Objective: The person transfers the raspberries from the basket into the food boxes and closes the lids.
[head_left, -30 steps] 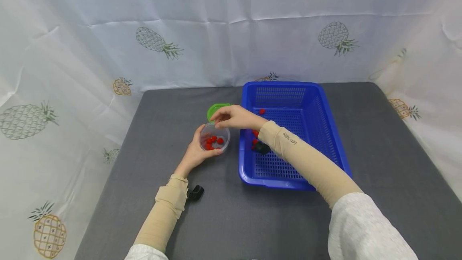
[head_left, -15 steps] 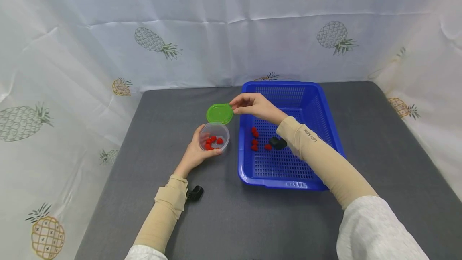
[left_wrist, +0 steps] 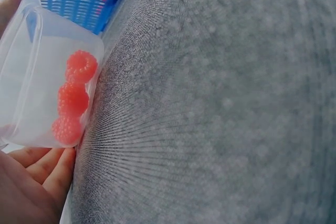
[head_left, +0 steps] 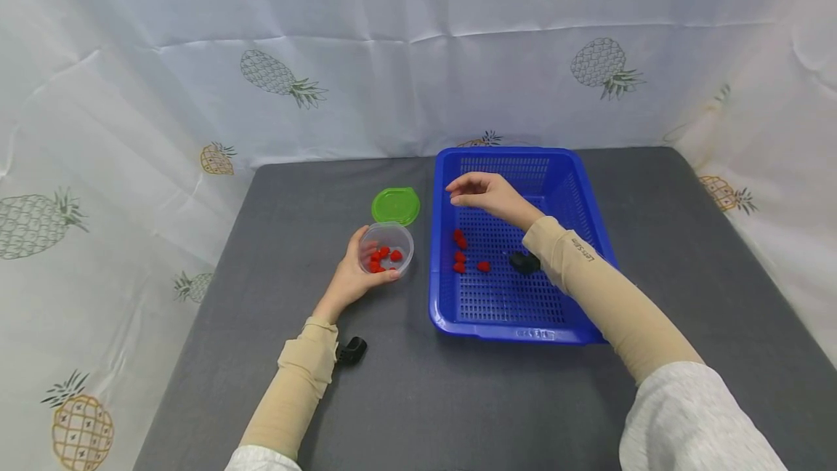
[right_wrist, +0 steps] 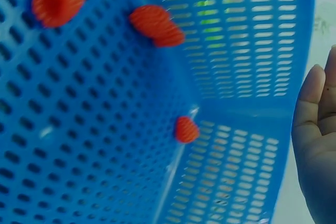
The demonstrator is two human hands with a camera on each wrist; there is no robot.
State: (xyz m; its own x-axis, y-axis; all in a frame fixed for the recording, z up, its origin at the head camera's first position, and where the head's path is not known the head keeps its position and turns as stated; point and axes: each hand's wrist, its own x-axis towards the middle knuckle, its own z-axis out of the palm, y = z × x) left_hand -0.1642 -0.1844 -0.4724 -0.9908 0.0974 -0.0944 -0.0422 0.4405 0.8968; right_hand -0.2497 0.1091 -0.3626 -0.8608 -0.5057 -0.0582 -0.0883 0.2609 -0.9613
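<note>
My left hand holds a clear round plastic tub, fingers and thumb on either side of it. Several raspberries lie at the bottom of the tub, which stands at the tabletop. Over the left side of the blue basket hovers my right hand, its fingers loosely bent and nothing between them. More red raspberries lie on the basket floor, mostly along its left side; the right wrist view shows one raspberry in a corner.
A green lid lies flat behind the tub, left of the basket. Black wrist cameras show at the left forearm and below the right forearm. A white pineapple-print cloth hangs behind the grey table.
My right hand has moved right, from above the tub past the green lid to over the basket. The lid and several raspberries are now uncovered. My left hand has stayed on the tub.
</note>
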